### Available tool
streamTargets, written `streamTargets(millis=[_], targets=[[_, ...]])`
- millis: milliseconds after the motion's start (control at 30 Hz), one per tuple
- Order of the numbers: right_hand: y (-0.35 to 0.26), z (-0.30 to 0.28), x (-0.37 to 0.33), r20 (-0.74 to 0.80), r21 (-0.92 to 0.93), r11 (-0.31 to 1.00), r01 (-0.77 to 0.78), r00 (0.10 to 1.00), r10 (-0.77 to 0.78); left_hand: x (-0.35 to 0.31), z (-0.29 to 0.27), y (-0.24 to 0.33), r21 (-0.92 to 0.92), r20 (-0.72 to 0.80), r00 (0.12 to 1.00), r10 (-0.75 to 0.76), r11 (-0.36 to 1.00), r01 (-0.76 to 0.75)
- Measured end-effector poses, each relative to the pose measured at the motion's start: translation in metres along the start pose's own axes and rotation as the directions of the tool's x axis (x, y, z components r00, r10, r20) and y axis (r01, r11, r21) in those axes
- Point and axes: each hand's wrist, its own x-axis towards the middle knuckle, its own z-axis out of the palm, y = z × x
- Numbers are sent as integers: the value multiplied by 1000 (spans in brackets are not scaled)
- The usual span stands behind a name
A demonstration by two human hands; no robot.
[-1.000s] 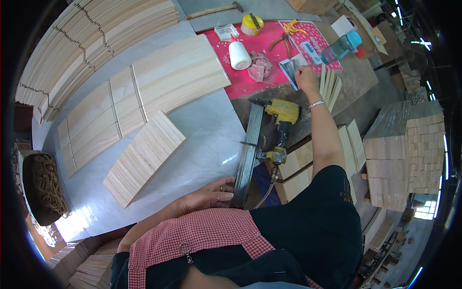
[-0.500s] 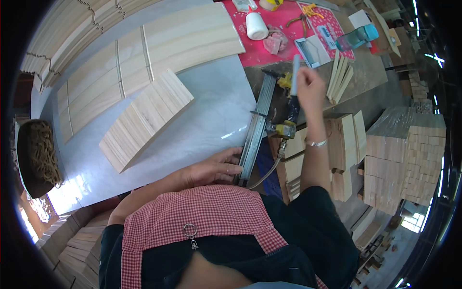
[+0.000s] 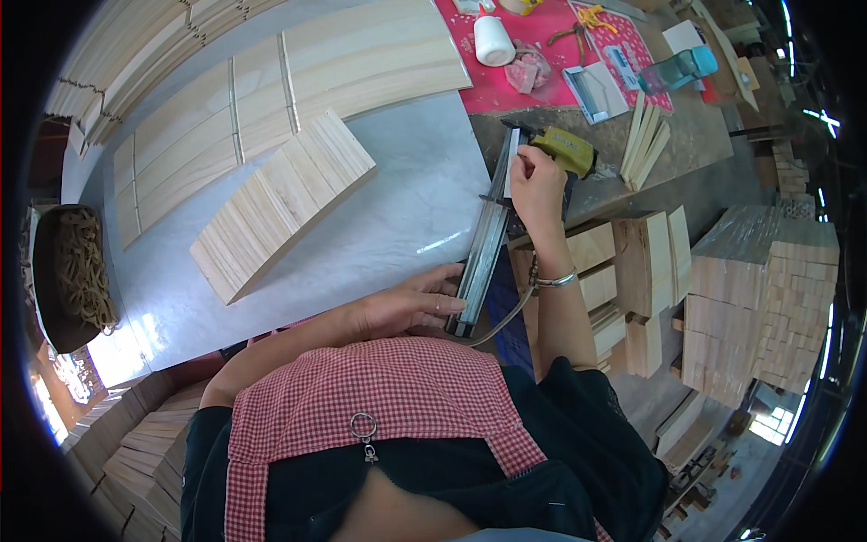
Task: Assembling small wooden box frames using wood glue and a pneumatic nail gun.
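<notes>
Found one narrow, pale, straight strip [image 3: 514, 142], material too small to confirm, pinched between thumb and fingers of the bare right hand [image 3: 539, 191]. Located at the right fingertips, projecting forward past them, long axis near-to-far with a slight lean to the right, roughly parallel to one long, grey, metal magazine [image 3: 488, 257] close by. Cannot confirm seating of strip in magazine.

Traced the magazine from the left fingertips, forward and slightly right, to the right fingers. Recorded the right hand as nearer to the far end, the bare left hand [image 3: 402, 310] as nearer to the near end. Observed left fingers bent and touching the magazine's side; cannot tell whether closed on any part.

Counted further, by position:
- one yellow, rounded nail-gun body [image 3: 567, 152], just right of the right fingertips;
- one grey, curved, flexible hose [image 3: 511, 325], right of the left fingertips;
- one pale, striped, rectangular wooden panel [image 3: 284, 206], forward and left of the left fingers;
- one white, round plastic bottle [image 3: 493, 41] and one pink, crumpled cloth [image 3: 528, 70], beyond the right fingers;
- one white-and-blue flat box [image 3: 594, 93], beyond and right;
- at least three thin, pale wooden slats [image 3: 643, 149], overlapping, well right;
- one teal, cylindrical, translucent bottle [image 3: 677, 70], farther out.
</notes>
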Motion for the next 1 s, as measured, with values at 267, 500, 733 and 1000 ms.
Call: streamTargets(millis=[267, 500, 733, 1000], targets=[[-5, 11, -5, -86, -31, 999, 36, 996, -38, 1, -1, 0, -14, -9, 1000, 1, 1000, -1], [-9, 11, -3, -6, -57, 998, -36, 999, 36, 1, -2, 1, 3, -6, 1000, 6, 1000, -6], [-11, 9, -2, 66, -265, 956, 125, 992, -111, -1, 0, 2, 16, -18, 1000, 14, 1000, -13], [7, -4, 16, 85, -177, 969, 172, 984, -159, -5, 10, -1, 233, -130, 988, 85, 971, -53]])
